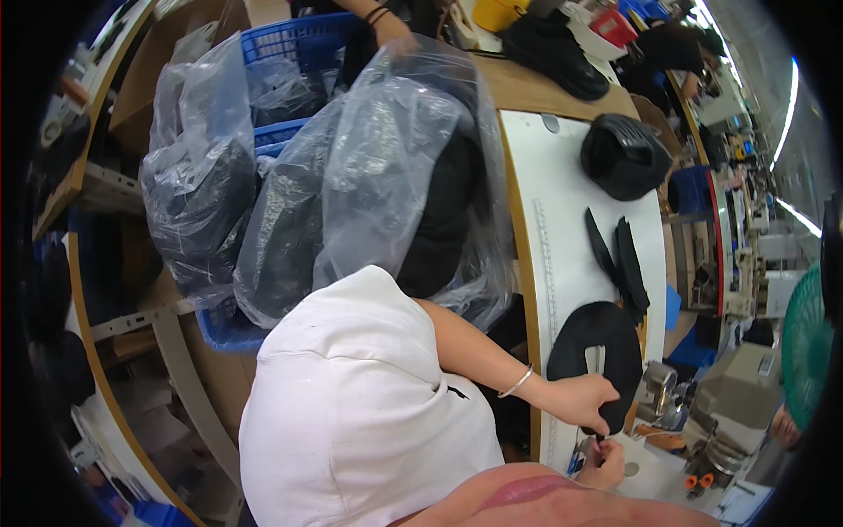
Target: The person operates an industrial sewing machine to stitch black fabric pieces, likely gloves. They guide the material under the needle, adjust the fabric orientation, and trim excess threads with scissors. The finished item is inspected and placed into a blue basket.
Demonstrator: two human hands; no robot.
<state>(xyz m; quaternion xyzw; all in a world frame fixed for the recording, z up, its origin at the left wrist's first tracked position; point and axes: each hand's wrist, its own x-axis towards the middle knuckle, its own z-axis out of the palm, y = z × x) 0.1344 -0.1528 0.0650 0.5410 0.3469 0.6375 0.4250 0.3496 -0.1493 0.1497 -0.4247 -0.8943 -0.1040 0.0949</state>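
Observation:
A black flat shoe upper [572,344], rounded with a long slot in its middle, lies at the near end of the white tabletop [544,255]. My left hand [583,400], with a bangle on the wrist, reaches over it from the left and pinches its near edge. Just below, my right hand [606,464] has its fingers closed by a small dark bit at that edge; what they grip is mostly hidden. Two narrow black strips [629,272] touch or nearly touch the upper's far end. Farther up the table sits a rounded black moulded piece [625,156].
Clear plastic bags [386,167] of black pieces fill blue baskets [303,39] to my left. Another person's hand [395,33] touches a bag. A black shoe [558,54] stands on brown board [509,86]. A sewing machine [742,395] and orange-handled scissors [699,481] are at right.

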